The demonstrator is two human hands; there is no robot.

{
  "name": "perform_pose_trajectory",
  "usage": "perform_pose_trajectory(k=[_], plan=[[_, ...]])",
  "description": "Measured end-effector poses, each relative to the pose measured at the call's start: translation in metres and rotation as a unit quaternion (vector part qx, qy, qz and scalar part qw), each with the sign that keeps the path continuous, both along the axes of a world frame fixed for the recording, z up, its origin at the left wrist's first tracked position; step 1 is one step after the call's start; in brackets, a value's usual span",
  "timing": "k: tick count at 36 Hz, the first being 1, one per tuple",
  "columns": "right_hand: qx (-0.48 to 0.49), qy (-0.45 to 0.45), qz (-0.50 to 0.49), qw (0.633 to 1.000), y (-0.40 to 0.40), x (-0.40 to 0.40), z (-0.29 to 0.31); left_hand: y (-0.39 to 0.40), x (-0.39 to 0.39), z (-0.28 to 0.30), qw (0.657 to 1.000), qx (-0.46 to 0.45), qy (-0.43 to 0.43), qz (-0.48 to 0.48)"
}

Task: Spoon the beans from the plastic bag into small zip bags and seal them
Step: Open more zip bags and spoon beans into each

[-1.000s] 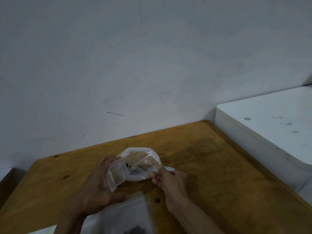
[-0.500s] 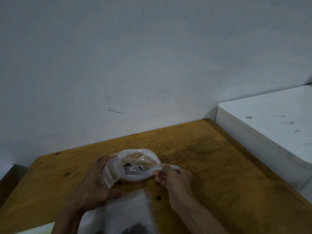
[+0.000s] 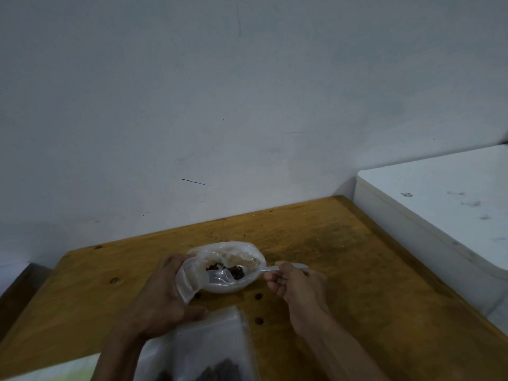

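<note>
Head camera looks down on a wooden desk that is pushed up against a pale wall. In the middle of the desk, nearer its front edge than the wall, sits a clear plastic bag with its mouth open wide. Dark beans lie inside it.

The left hand has its grip closed on a small zip bag, pinching it right at the left side of the big bag, so the two touch. The small bag is tilted, with its top end up by the big bag's rim.

The right hand has its grip closed around the handle of a white plastic spoon. The spoon reaches in from the right, and its scoop end is down among the beans.

Two loose beans lie on the bare wood just in front of the plastic bag. At the front edge of the desk, between the two arms, lies another zip bag with dark beans in it.

A white cabinet stands just beside the right edge of the desk.
</note>
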State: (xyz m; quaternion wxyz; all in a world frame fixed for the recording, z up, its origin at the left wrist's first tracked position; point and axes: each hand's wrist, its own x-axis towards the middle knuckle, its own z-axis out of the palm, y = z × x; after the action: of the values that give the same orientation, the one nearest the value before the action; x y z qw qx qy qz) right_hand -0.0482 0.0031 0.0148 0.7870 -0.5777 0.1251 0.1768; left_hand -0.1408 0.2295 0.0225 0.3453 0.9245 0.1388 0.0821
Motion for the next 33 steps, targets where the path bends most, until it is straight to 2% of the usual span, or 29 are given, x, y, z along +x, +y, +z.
perform_pose_trajectory(k=[23,30,33], plan=[[-0.016,-0.053,0.001,0.998,-0.012,-0.007,0.006,-0.004,-0.004,0.002,1.0,0.011,0.018,0.023],[0.002,-0.055,0.0,0.998,-0.007,-0.007,0.003,-0.006,-0.005,0.002,0.999,0.024,0.024,-0.007],[-0.023,-0.081,0.004,0.996,0.004,-0.011,0.002,-0.012,-0.004,0.005,0.999,0.028,0.028,-0.014]])
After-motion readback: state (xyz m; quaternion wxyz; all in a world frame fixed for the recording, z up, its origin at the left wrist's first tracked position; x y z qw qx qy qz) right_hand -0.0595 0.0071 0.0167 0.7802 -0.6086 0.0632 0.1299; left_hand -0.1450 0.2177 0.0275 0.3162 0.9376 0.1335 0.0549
